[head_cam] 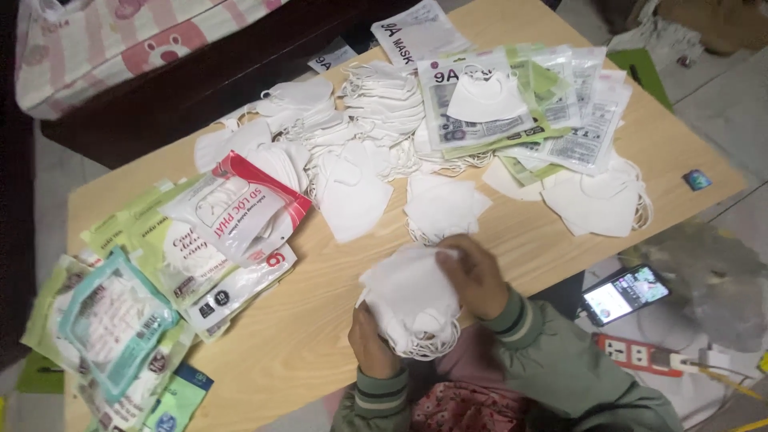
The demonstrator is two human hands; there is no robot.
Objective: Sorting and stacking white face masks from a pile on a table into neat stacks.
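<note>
Left hand: the left hand (370, 346) is closed around the lower edge of a stack of white masks (412, 298), gripping it from beneath, just off the near edge of the tabletop (320, 320).
Right hand: the right hand (474, 276) is curled over the top right of the same stack, fingers pressing the masks together.
Stack in hand: a thick bundle of folded white masks, ear loops hanging below, held between both hands over the person's lap and the tabletop's near edge.
Loose masks: heaps of loose masks (352, 152) lie spread across the middle and far side of the tabletop, with a small pile (444, 208) just beyond the hands and another heap (600, 200) to the right.
Packets: filled packets (232, 212) are heaped at the left end, a teal-edged packet (112, 320) among them; flat printed packets (496, 104) lie at the far right, one with a mask resting on it.
Progress: by my reckoning one bundle is gathered and some packets look filled, but many masks lie loose, so much of the sorting seems left.
Nearby: a phone (626, 294) with a lit screen and a power strip (640, 354) lie on the floor to the right.
</note>
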